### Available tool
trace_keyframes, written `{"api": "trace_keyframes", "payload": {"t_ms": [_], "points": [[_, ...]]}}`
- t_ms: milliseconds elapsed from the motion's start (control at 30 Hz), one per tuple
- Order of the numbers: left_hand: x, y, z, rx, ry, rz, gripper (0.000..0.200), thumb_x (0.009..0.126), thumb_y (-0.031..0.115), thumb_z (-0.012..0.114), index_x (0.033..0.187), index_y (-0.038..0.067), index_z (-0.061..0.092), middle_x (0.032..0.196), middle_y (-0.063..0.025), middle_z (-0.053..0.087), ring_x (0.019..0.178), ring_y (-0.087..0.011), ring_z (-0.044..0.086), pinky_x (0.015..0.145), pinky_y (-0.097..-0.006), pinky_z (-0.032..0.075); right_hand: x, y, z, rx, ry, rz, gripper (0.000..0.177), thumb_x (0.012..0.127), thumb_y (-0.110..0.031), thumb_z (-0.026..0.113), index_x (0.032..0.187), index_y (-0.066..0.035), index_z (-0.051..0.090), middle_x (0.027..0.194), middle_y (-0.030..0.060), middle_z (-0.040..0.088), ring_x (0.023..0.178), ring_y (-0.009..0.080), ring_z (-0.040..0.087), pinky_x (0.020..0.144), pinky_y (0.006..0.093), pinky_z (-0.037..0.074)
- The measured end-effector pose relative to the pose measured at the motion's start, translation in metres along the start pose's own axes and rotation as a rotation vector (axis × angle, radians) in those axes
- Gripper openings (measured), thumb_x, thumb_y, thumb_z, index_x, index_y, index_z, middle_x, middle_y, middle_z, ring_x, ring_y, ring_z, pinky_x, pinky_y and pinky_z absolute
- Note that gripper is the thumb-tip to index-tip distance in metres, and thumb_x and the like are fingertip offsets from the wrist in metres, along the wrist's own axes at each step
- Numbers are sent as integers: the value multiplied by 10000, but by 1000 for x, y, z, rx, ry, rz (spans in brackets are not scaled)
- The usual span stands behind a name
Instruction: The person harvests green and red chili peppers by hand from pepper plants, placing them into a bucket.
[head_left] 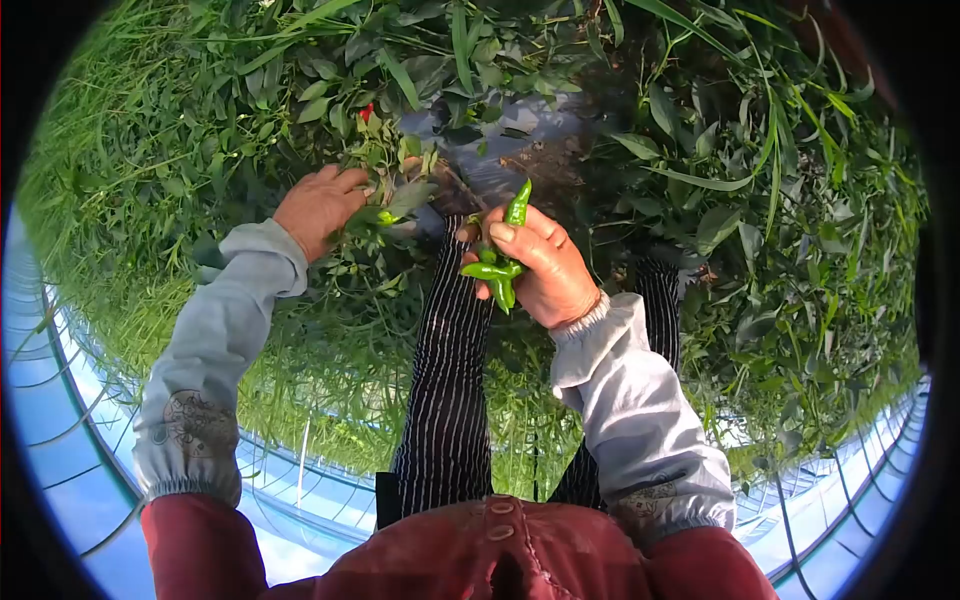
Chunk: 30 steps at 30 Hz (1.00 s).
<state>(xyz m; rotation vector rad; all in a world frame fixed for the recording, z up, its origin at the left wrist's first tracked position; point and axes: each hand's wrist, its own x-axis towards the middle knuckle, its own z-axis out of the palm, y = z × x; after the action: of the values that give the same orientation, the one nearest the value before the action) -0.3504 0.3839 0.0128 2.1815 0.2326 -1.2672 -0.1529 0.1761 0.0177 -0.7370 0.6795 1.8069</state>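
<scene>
Several green chili peppers (492, 271) are bunched in my right hand (545, 262), one of them pointing up past the thumb (516, 205). The thumb presses over them and the fingers curl behind. My left hand (318, 208) reaches into a leafy pepper plant (340, 135) on the left, its fingers bent together among the leaves. What those fingers grip is hidden, and I cannot tell what it is. Just right of its fingertips, a bit of bright green (385, 217) shows beside a broad leaf (408, 199). A red pepper (366, 112) hangs above that hand.
Dense plants rise on both sides, with long grass blades (700, 180) at the right. Grey ground sheeting (510, 135) with dry debris lies between the rows. My striped trouser legs (445, 370) stand among the foliage. Blue-white sheeting with curved ribs (75, 430) borders the view.
</scene>
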Motion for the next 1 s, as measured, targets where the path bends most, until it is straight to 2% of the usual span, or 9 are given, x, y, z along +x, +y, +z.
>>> {"api": "trace_keyframes", "payload": {"t_ms": [100,133,267,500,667,800,900,933,1000], "points": [[14,12,24,233,-79,-69,405,650,16,601,1050,53,546,1293,-94,402,1151,-314,408,917,-408,381,-1,-1,4,-38,-20,31,185,844,-173,609,996,-79,566,913,71,629,756,152,614,539,284,513],[18,17,29,348,-108,-73,410,754,78,531,1164,71,519,1329,-87,373,1188,-313,375,921,-437,368,-1,1,5,-60,-1,14,189,843,-179,612,991,-72,568,885,62,632,730,145,610,529,274,505],[42,23,51,510,-226,-120,553,828,139,483,1361,106,342,1402,-74,298,1264,-318,306,944,-484,333,2,7,-6,-24,84,-13,174,858,-195,572,980,-71,567,889,72,611,722,147,599,521,266,489],[74,51,39,487,-190,-143,613,841,169,495,1404,163,253,1461,-56,181,1298,-357,253,944,-504,334,-2,-11,6,34,112,-52,156,866,-191,561,964,-70,575,846,48,610,678,122,592,501,247,482],[69,50,48,587,-65,-144,586,834,210,493,1378,97,306,1386,-55,331,1331,-308,197,1019,-558,186,-6,-15,-1,115,148,-101,158,870,-176,561,978,-63,582,818,36,610,648,97,573,488,226,466],[61,64,37,622,-58,-106,565,826,240,494,1357,110,355,1356,-74,355,1335,-316,179,1040,-559,153,-5,-12,5,127,125,-121,169,882,-180,538,985,-51,571,837,54,610,663,121,583,490,240,468],[74,65,39,433,-131,-80,581,813,249,505,1359,119,353,1332,-103,370,1335,-327,176,1049,-545,150,-5,-12,5,108,100,-131,194,900,-203,507,992,-40,555,865,91,610,711,167,605,507,266,476],[76,65,40,502,-21,7,522,848,197,466,1344,81,354,1252,-137,438,1280,-337,282,1018,-509,231,-5,-14,5,114,103,-133,194,899,-202,506,993,-39,555,865,92,609,714,168,604,507,268,476],[94,65,34,300,-146,-64,585,796,268,524,1332,86,374,1266,-141,418,1237,-344,327,1006,-502,244,-4,-16,6,116,102,-138,194,899,-201,505,994,-38,554,867,95,608,718,169,602,508,270,475]]}}
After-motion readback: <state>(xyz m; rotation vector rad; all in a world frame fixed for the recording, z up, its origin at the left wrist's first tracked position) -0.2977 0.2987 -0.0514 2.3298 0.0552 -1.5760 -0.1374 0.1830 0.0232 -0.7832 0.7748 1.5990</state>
